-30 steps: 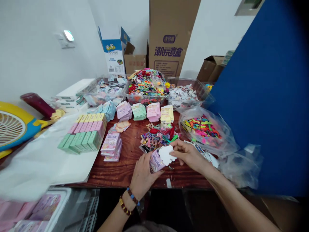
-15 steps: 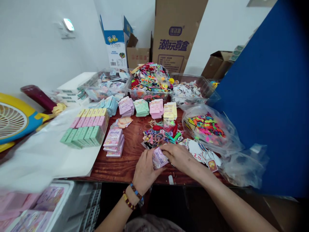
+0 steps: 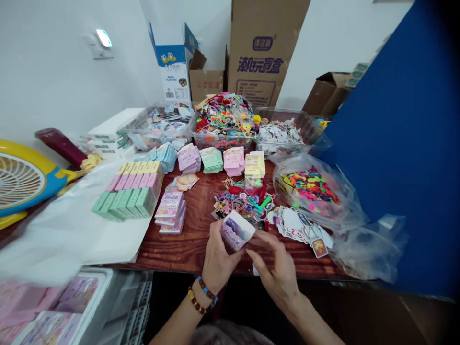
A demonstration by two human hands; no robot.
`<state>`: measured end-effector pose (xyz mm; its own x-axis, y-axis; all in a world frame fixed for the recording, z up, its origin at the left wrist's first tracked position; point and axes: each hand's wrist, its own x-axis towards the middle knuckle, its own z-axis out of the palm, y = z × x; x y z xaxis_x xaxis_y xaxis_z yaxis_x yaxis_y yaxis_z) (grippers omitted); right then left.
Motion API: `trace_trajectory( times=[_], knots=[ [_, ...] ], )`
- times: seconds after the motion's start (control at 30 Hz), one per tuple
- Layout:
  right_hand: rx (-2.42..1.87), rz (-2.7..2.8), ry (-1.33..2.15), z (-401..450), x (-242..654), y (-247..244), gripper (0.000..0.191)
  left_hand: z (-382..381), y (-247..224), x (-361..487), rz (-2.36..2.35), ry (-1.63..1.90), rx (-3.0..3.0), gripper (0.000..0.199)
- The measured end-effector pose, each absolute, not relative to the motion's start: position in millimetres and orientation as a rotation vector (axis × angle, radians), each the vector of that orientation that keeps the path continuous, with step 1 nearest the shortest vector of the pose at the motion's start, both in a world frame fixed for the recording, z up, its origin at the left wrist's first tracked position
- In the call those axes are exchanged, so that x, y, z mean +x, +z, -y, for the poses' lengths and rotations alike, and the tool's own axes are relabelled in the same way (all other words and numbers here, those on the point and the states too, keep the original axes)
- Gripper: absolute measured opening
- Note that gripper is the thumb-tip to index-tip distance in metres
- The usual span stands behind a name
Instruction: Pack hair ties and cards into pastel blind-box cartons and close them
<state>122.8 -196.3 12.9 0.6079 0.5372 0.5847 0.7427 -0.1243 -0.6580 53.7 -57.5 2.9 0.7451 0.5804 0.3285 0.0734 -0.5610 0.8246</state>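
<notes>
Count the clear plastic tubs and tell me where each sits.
3, in a row along the back of the table: the left tub of printed pieces, the middle tub heaped with colorful trinkets, the right tub of white cutouts. Others may be hidden.

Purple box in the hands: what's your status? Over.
Left hand gripping purple box, tilted. Right hand at its edge, thumb and fingers apart. Trinket pile just beyond.

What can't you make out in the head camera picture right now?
All in the head view:
Purple box: part is covered by the left grip.
Yellow fan: cut off by the left edge.
Tall carton: top cut off by the upper edge; smallest print too small to read.
</notes>
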Motion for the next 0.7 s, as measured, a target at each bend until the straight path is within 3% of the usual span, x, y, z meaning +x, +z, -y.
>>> trace_trajectory(
  times=[0.2,0.33,0.43,0.57,0.7],
  knots=[
    [-1.916,0.956,-0.447,216.9,191.1,30.2,0.009,57.8,-4.5,55.3,-0.553,0.686,2.086,0.062],
    [-2.571,0.576,-0.25,236.7,302.9,53.4,0.02,56.2,-7.4,57.7,-0.506,0.713,2.164,0.065],
    [-2.776,0.52,-0.026,243.3,361.4,56.6,0.014,56.9,-4.2,59.8,-0.452,0.689,2.156,0.067],
    [-2.75,0.529,0.103,248.2,386.2,41.7,0.021,56.6,-0.6,59.4,-0.468,0.582,2.108,0.07],
    [-2.449,0.451,0.041,261.6,392.7,30.5,0.023,55.0,-1.2,58.4,-0.496,0.497,2.088,0.071]
  ],
)
